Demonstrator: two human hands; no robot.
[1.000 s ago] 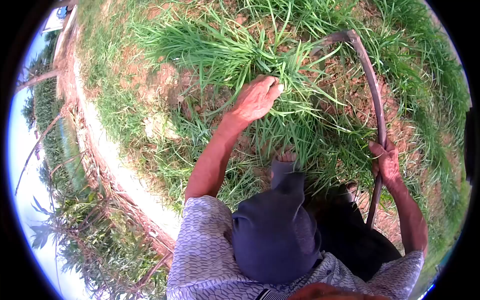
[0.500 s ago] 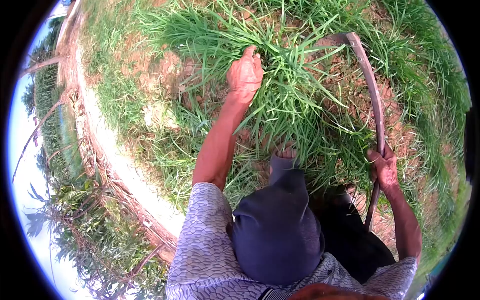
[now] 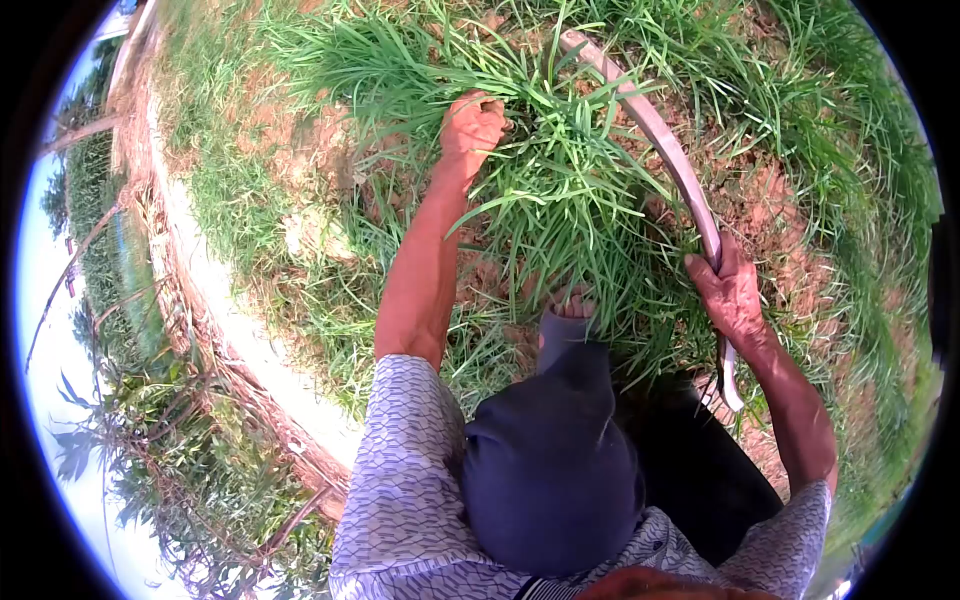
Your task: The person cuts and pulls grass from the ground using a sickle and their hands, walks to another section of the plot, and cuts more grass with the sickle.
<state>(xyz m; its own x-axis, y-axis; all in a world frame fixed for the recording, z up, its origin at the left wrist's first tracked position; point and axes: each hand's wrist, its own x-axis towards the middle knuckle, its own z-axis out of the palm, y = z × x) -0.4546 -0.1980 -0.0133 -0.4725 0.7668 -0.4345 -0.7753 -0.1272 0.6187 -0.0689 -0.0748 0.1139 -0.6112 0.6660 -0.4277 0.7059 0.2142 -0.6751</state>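
My left hand (image 3: 473, 124) is closed at the near side of a thick tuft of long green grass (image 3: 570, 180), its fingers curled around some blades. My right hand (image 3: 734, 292) is wrapped around the lower part of a long wooden-handled tool (image 3: 665, 140). The handle looks bowed and runs up and left across the tuft's right side. Grass hides the working end at the top. The handle's lower end sticks out below my right wrist.
My bare-toed foot (image 3: 572, 303) and dark trouser knee (image 3: 555, 455) are just below the tuft. Reddish soil (image 3: 770, 220) shows between more grass on the right. A pale strip (image 3: 270, 370), dry stalks and leafy plants (image 3: 200, 450) border the left.
My right hand has moved up and left, and the tool's top has swung left into the tuft. The side blade seen before is now hidden. My left hand has shifted slightly left.
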